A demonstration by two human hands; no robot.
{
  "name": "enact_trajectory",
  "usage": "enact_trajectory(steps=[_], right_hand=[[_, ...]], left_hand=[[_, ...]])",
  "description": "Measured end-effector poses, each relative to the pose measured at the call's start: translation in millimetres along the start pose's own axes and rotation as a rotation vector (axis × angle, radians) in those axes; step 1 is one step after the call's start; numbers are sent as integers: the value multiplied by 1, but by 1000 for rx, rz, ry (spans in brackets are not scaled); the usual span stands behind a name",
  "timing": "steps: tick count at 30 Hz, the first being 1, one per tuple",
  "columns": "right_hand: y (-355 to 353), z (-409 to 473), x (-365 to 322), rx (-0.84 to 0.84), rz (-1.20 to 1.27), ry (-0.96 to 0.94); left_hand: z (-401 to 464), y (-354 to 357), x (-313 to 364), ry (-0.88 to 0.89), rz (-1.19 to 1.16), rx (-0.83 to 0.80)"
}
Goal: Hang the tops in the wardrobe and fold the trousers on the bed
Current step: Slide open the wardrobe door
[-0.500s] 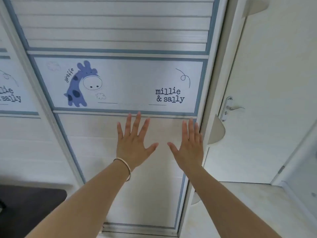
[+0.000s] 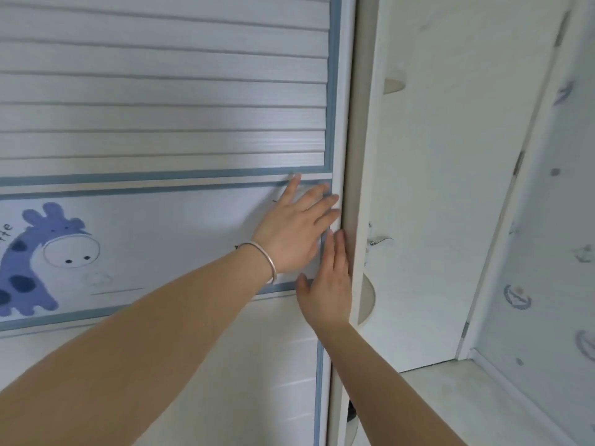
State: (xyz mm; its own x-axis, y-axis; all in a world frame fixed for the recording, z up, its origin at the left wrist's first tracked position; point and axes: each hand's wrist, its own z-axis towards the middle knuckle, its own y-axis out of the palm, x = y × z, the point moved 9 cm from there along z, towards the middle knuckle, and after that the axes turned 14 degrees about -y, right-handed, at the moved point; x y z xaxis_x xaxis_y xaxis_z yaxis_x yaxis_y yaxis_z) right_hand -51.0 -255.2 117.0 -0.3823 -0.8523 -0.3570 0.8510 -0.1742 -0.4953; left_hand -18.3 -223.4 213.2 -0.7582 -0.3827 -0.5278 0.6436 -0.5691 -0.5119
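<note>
Both hands have slid from mid-panel to the right edge of the white sliding wardrobe door with blue trim [image 2: 167, 123]: left hand [image 2: 296, 230] flat and released, right hand [image 2: 328, 284] straight-fingered along the pale frame post [image 2: 354, 156], grasping nothing. We judge we're opening the wardrobe, so next comes a leftward push. Room lies leftward; tops and trousers aren't in view.

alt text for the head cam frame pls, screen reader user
Both hands lie flat, fingers straight, at the right edge of a closed sliding wardrobe door: left hand above, bracelet on its wrist, right hand below by the frame. A blue giraffe print shows at left.
</note>
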Motion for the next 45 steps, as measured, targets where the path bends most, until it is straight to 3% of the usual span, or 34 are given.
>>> enact_trajectory(steps=[3,8,15,26,34,40,45], right_hand=[[0,7,-2,92,14,40],[-7,13,2,286,162,125],[12,11,-6,291,113,-5],[41,2,-54,306,40,-159],[76,5,-93,176,336,-257],[105,4,-125,47,709,-142],[142,3,-148,-155,921,3]], left_hand=[[10,0,8,109,-46,93],[16,9,12,161,-77,75],[7,29,9,165,-5,-86],[-32,39,-41,103,72,-46],[-70,35,-94,49,-3,94],[-103,39,-130,11,88,96],[-132,43,-161,-54,198,31]])
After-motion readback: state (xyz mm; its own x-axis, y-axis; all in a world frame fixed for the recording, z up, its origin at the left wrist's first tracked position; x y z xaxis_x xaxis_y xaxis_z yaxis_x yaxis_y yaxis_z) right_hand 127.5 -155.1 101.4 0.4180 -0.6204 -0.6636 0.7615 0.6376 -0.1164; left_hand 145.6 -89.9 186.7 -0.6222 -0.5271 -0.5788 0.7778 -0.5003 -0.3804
